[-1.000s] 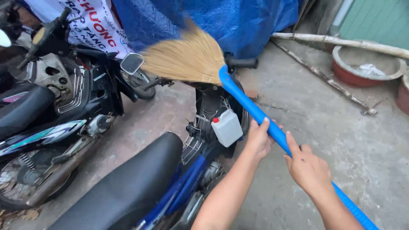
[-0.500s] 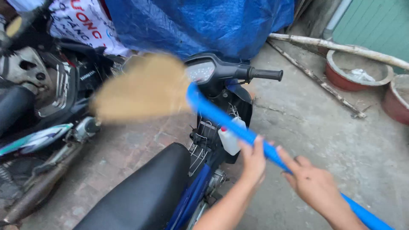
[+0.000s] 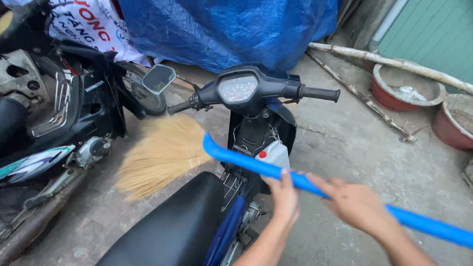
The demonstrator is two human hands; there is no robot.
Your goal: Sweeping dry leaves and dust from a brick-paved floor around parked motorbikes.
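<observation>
Both my hands grip the blue plastic handle [image 3: 246,161] of a broom. My left hand [image 3: 284,196] holds it further up, my right hand [image 3: 358,203] closer to me. The straw broom head [image 3: 157,152] lies low over the brick floor [image 3: 143,189], between a blue motorbike [image 3: 231,148] and a black motorbike [image 3: 64,113]. The handle crosses over the blue motorbike, just above a small white jug [image 3: 275,153] with a red cap hanging at its front.
A blue tarp [image 3: 231,29] covers something behind the bikes, beside a white printed banner [image 3: 93,24]. Two red clay pots [image 3: 404,88] and long bare branches [image 3: 364,98] lie on the concrete at the right, near a green wall [image 3: 438,34].
The broom head has swung down and left, from up by the tarp and the blue motorbike's handlebar to the floor between the two bikes. Both hands kept their hold on the handle.
</observation>
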